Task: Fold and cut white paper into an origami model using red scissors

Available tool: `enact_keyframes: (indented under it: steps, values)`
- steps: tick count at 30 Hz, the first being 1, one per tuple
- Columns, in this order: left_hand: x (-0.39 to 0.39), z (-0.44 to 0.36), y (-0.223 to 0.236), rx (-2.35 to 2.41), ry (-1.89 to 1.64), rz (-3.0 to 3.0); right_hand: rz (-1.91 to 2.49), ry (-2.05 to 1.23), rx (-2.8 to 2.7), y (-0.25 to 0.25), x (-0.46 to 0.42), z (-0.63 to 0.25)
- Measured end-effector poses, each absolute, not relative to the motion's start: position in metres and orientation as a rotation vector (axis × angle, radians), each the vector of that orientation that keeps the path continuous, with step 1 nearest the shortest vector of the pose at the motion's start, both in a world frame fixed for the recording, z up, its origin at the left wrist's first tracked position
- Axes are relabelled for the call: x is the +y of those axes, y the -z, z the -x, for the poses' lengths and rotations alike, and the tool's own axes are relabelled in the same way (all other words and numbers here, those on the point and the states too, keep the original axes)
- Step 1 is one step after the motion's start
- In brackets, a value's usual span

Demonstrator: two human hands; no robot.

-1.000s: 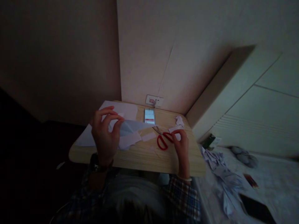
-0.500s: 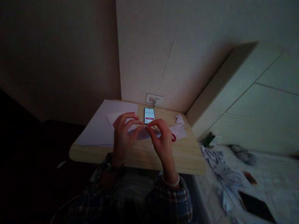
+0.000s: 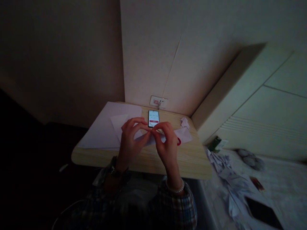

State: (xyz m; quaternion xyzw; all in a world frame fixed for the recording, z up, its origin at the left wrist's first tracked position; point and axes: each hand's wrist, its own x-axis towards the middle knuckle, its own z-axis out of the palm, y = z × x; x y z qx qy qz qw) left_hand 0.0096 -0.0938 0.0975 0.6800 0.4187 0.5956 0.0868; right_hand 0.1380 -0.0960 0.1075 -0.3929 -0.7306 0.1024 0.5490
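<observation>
Both hands meet over the small wooden table, thumbs and fingertips pinched together. A piece of white paper [image 3: 152, 140] shows below and between them, and its upper edge is at the fingertips. My left hand [image 3: 132, 140] is closed on its left side, the middle and ring fingers raised. My right hand [image 3: 166, 143] is closed on its right side, fingertips almost touching the left ones. Just beyond them lies a lit phone [image 3: 153, 118]. Beside my right hand a red ring-shaped handle [image 3: 179, 141] pokes out; the rest of that tool is mostly hidden.
Large white sheets [image 3: 100, 131] cover the left of the wooden table [image 3: 192, 166]. A folded paper piece [image 3: 184, 123] and a flat paper [image 3: 184, 134] lie at the right. A wall socket [image 3: 159, 102] is behind. On the bed are folded papers [image 3: 230, 175] and a dark tablet-like object [image 3: 263, 212].
My left hand has shifted slightly right, closer to my right hand, and less of the paper between them shows. My right hand has hardly moved.
</observation>
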Motion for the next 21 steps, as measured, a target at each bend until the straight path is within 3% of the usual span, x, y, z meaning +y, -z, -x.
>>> enact_keyframes:
  steps: [5, 11, 15, 21]
  values:
    - [-0.085, 0.001, -0.082, 1.188, -1.729, -2.028, 0.959, -0.222, -1.594, -0.113, -0.101, -0.154]
    - [-0.062, 0.033, -0.049, 1.48, -1.706, -1.912, 0.998, -0.176, -1.222, -0.125, -0.104, -0.205]
    - [-0.073, 0.028, -0.071, 1.358, -1.771, -1.845, 1.072, -0.199, -1.339, -0.12, -0.101, -0.2]
    - [-0.095, -0.009, -0.097, 1.12, -1.46, -1.917, 1.014, -0.471, -1.513, -0.115, -0.098, -0.166]
